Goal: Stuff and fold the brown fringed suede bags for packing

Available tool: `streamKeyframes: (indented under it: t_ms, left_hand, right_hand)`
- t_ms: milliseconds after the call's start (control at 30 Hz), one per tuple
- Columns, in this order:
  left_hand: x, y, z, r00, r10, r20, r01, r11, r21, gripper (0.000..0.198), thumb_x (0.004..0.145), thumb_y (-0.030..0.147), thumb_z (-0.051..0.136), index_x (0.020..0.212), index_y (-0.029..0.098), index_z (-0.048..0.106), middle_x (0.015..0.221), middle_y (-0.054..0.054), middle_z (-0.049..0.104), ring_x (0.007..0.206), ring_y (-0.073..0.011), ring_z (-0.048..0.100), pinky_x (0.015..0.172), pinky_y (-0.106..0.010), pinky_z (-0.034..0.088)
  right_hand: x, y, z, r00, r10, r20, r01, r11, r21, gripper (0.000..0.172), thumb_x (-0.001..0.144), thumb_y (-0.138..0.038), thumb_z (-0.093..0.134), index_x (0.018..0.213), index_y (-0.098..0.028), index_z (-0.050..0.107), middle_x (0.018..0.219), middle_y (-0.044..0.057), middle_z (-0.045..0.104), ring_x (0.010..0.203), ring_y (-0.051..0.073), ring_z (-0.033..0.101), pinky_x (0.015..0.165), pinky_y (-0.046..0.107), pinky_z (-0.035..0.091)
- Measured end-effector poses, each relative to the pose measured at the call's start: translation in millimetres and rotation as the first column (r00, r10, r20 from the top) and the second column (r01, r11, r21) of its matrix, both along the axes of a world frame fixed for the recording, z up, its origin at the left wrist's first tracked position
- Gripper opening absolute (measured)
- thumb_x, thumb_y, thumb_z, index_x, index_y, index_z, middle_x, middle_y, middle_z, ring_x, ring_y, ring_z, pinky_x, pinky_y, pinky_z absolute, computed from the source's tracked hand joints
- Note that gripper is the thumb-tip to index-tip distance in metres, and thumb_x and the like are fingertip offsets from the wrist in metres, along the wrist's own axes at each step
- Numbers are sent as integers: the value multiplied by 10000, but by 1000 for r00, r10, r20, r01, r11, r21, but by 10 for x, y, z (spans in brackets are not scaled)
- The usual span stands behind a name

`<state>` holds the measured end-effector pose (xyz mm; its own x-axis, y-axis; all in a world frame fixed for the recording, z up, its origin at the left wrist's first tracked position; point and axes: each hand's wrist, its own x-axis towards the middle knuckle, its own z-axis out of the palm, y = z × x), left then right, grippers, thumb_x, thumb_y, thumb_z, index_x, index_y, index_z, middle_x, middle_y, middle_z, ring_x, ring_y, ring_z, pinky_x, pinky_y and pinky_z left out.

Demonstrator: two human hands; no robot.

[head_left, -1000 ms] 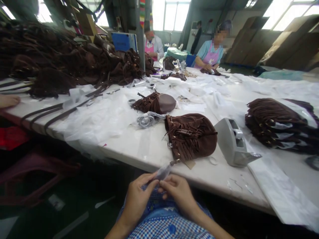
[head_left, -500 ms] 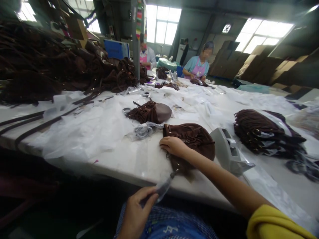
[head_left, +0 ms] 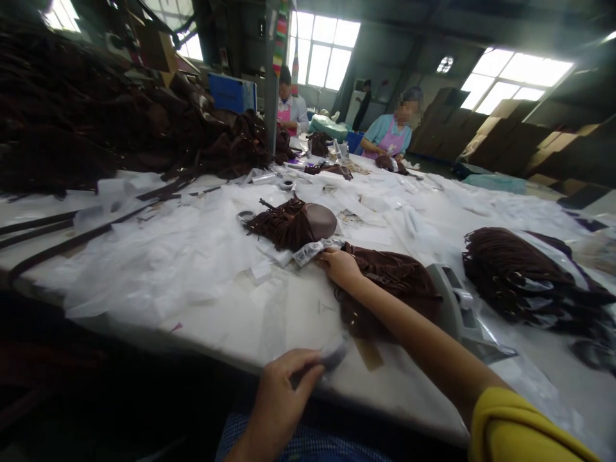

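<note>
A dark brown bag (head_left: 402, 273) with gathered fabric lies on the table under my right forearm. My right hand (head_left: 342, 268) is at its left end, fingers closed on a plastic-wrapped strap (head_left: 312, 251); the fingertips are partly hidden. Low at the table's front edge, my left hand (head_left: 291, 388) pinches another plastic-wrapped strap end (head_left: 334, 355) between thumb and finger, blurred by motion. Just beyond my right hand rests a fringed brown bag (head_left: 289, 224) with a smooth round panel.
A grey tape dispenser (head_left: 455, 301) stands right of the bag. Farther right is a stack of fringed brown bags (head_left: 529, 276). White plastic sheets (head_left: 158, 256) cover the table's left side, with a large brown heap (head_left: 192, 135) behind. Co-workers (head_left: 389, 135) stand across the table.
The brown bag appears shifted right in view. The coiled wrapped strap beside it is now stretched out at my right fingers. My left hand has moved slightly up and right.
</note>
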<state>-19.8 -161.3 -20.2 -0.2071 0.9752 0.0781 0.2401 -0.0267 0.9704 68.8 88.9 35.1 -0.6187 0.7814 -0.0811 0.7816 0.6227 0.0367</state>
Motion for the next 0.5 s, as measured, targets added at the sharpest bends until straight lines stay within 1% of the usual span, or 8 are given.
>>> streamKeyframes:
  t_ms: [100, 167, 233, 267, 367, 433, 467, 500]
  left_hand:
    - [-14, 7, -18, 1000, -19, 19, 20, 1000, -19, 162, 872, 260, 654, 983, 256, 772, 1001, -41, 769, 941, -199, 710, 882, -296, 550]
    - [-15, 19, -20, 999, -31, 34, 32, 999, -18, 170, 876, 253, 651, 997, 263, 770, 1012, -38, 766, 947, -194, 706, 888, -289, 543]
    - [-9, 32, -27, 999, -36, 37, 36, 999, -13, 174, 874, 247, 657, 1004, 269, 771, 1017, -37, 765, 951, -193, 703, 890, -286, 539]
    - [-5, 37, -34, 999, -32, 31, 33, 999, -11, 172, 869, 242, 663, 1000, 268, 773, 1012, -38, 766, 948, -194, 704, 889, -286, 539]
    - [4, 47, -66, 1000, -14, 1, 14, 1000, -8, 169, 849, 219, 684, 982, 260, 779, 979, -38, 772, 920, -196, 712, 867, -282, 546]
    - [3, 49, -79, 1000, -5, -4, 5, 1000, -1, 173, 840, 205, 691, 978, 258, 781, 964, -38, 775, 906, -197, 715, 853, -278, 550]
    - [0, 49, -79, 1000, -6, -2, 6, 1000, 3, 177, 838, 199, 692, 979, 259, 781, 962, -37, 775, 904, -197, 716, 849, -276, 551]
    - [-5, 50, -75, 1000, -9, 4, 9, 1000, 7, 181, 836, 195, 692, 980, 260, 780, 962, -36, 775, 905, -197, 715, 848, -276, 551]
  right_hand:
    - [-151, -223, 59, 999, -4, 41, 6, 999, -33, 328, 956, -319, 518, 988, -98, 757, 943, 221, 729, 931, 305, 690, 805, 349, 487]
    - [-321, -387, 84, 992, 128, -20, -130, 988, -82, 337, 967, -365, 515, 969, -127, 754, 936, 190, 736, 935, 293, 690, 812, 338, 483]
    - [-551, -528, 60, 944, 285, -165, -306, 944, -120, 319, 978, -375, 510, 1132, -169, 699, 1061, 145, 726, 979, 261, 679, 832, 314, 479]
    - [-683, -585, 25, 914, 331, -235, -367, 921, -130, 338, 970, -364, 533, 1223, -173, 648, 1132, 139, 706, 1002, 252, 670, 842, 308, 480]
    - [-1074, -711, -128, 863, 391, -321, -459, 871, -175, 430, 912, -270, 614, 1312, -121, 564, 1210, 164, 669, 1055, 245, 646, 872, 299, 481]
    - [-1261, -743, -202, 802, 462, -378, -565, 792, -231, 446, 889, -201, 619, 1325, -130, 551, 1188, 141, 685, 1061, 227, 646, 883, 281, 478]
    - [-1318, -734, -216, 769, 473, -430, -606, 752, -258, 462, 892, -175, 603, 1348, -150, 530, 1180, 116, 693, 1021, 201, 663, 875, 264, 479]
    - [-1350, -704, -213, 752, 451, -481, -619, 734, -279, 470, 912, -166, 574, 1376, -173, 502, 1171, 90, 701, 948, 169, 684, 855, 245, 483]
